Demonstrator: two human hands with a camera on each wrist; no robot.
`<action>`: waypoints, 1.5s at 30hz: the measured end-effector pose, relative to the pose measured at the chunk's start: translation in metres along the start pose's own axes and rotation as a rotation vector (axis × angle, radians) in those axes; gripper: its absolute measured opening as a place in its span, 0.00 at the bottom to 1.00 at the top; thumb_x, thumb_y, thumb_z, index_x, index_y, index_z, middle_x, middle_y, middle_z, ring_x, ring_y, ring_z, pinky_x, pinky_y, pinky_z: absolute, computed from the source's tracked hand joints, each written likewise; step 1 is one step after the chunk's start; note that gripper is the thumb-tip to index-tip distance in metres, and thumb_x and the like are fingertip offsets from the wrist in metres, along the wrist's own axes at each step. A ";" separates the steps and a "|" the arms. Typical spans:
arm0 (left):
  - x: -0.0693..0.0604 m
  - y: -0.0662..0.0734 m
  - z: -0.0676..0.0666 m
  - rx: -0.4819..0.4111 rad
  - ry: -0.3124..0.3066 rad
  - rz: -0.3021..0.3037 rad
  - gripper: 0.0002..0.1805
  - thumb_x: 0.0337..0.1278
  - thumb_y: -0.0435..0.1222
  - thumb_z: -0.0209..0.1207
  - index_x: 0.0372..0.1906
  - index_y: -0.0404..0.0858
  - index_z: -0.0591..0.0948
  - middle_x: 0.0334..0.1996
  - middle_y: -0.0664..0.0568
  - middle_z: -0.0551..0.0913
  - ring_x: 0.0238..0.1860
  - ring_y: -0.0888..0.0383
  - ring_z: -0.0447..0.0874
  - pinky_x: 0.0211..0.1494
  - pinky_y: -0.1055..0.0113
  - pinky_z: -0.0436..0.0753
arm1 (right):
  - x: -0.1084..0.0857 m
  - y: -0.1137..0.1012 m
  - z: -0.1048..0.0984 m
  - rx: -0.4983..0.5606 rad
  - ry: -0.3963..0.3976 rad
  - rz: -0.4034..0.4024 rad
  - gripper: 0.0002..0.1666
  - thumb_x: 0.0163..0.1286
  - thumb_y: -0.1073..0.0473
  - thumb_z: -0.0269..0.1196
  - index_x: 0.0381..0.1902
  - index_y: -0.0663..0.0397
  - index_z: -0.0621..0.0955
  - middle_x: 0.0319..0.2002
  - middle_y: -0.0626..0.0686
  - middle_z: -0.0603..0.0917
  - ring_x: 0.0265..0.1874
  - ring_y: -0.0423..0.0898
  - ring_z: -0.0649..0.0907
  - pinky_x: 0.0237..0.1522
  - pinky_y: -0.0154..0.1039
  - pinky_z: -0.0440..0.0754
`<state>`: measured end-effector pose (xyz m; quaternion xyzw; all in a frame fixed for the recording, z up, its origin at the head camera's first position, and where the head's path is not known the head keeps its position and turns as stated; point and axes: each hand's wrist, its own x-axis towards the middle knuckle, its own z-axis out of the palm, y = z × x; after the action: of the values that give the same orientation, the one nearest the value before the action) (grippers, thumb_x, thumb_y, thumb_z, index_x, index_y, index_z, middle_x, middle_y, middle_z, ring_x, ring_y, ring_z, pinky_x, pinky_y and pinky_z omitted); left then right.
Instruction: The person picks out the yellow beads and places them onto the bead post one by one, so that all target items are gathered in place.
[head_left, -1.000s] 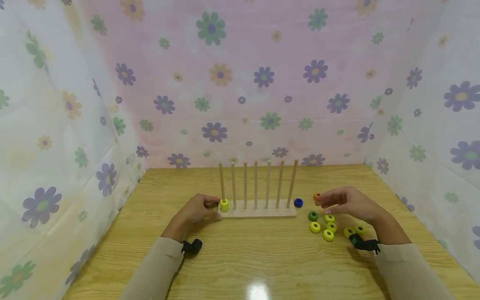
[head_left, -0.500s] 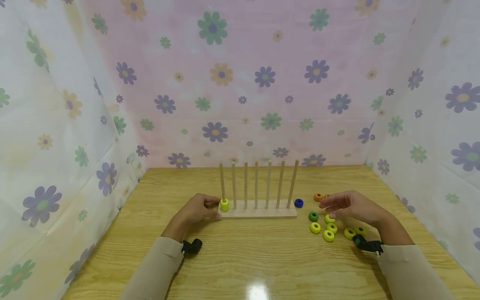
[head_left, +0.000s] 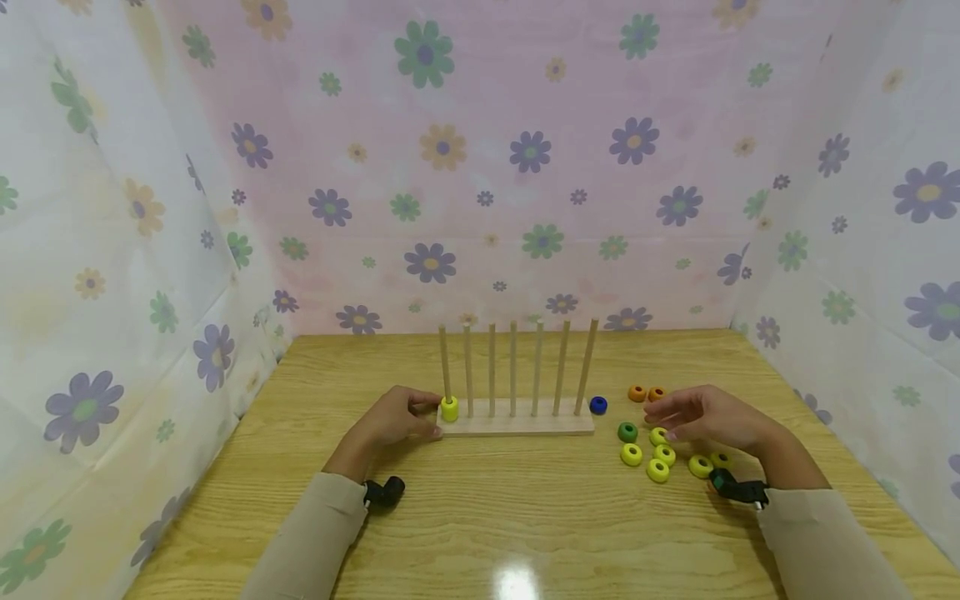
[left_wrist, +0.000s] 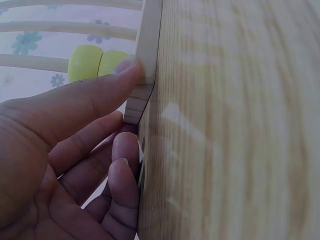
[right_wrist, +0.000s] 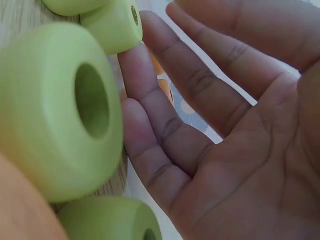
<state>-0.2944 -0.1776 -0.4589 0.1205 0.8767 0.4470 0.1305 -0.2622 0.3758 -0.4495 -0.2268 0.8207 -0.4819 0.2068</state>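
A wooden rack [head_left: 517, 427] with a row of upright pegs stands on the table. Its left end is gripped by my left hand [head_left: 397, 414], the thumb on the front side and the fingers at the end and behind. Two yellow beads [left_wrist: 84, 64] sit stacked on the leftmost peg, beside the thumb. On the right, my right hand [head_left: 712, 417] hovers low over loose beads, its fingers relaxed and apart, with nothing held. Nearest to it are a yellow bead [head_left: 659, 437] and an orange bead [head_left: 657, 394]. A large yellow bead [right_wrist: 60, 110] fills the left of the right wrist view.
Between rack and right hand lie a blue bead [head_left: 598, 405], a green bead [head_left: 627, 432] and another orange bead [head_left: 637, 393]. Several more yellow beads [head_left: 632, 454] lie nearer the front. Flowered cloth [head_left: 495, 167] encloses the wooden table [head_left: 480, 517] at back and sides.
My right hand has drawn slightly right and away from the orange beads, so both now show. The left hand keeps its grip on the rack.
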 end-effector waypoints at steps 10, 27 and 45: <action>0.000 -0.001 0.000 0.006 0.001 0.004 0.32 0.51 0.37 0.78 0.64 0.47 0.84 0.66 0.50 0.81 0.63 0.48 0.80 0.66 0.47 0.79 | -0.003 0.002 -0.001 -0.044 -0.019 0.055 0.28 0.73 0.61 0.67 0.68 0.64 0.77 0.65 0.67 0.79 0.58 0.34 0.83 0.55 0.30 0.82; 0.002 -0.005 0.000 0.017 -0.012 0.021 0.33 0.52 0.37 0.78 0.66 0.45 0.83 0.67 0.48 0.81 0.65 0.46 0.80 0.67 0.46 0.79 | -0.002 -0.002 0.001 -0.001 -0.046 0.046 0.28 0.71 0.68 0.66 0.67 0.70 0.77 0.66 0.72 0.77 0.57 0.36 0.84 0.53 0.35 0.85; 0.003 -0.005 0.000 0.012 0.001 0.021 0.32 0.51 0.38 0.79 0.65 0.47 0.84 0.66 0.51 0.81 0.65 0.47 0.80 0.66 0.47 0.80 | 0.002 -0.006 0.006 -0.123 -0.002 0.012 0.22 0.70 0.64 0.69 0.60 0.65 0.84 0.56 0.64 0.86 0.50 0.43 0.88 0.48 0.34 0.86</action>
<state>-0.2975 -0.1793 -0.4634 0.1301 0.8781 0.4431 0.1249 -0.2596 0.3674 -0.4473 -0.2343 0.8499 -0.4293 0.1961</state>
